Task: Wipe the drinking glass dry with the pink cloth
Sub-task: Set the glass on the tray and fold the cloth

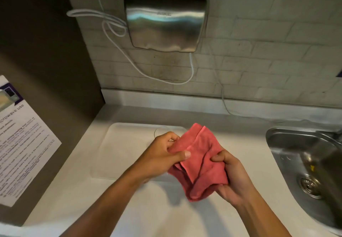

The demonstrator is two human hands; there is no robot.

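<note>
The pink cloth (201, 155) is bunched up between both hands above the white counter. My left hand (161, 157) is closed around the clear drinking glass (160, 130). Only the glass's thin rim shows, just behind the fingers, and the thumb presses on the cloth's left edge. My right hand (231, 177) grips the cloth from below and from the right. The cloth and the hands hide most of the glass, so I cannot tell how far the cloth wraps it.
A white tray (118, 144) lies on the counter under and to the left of the hands. A steel sink (288, 144) with its drain (310, 185) is at the right. A steel hand dryer (166, 20) with a white cable hangs on the brick wall. A printed notice (20, 140) is on the left panel.
</note>
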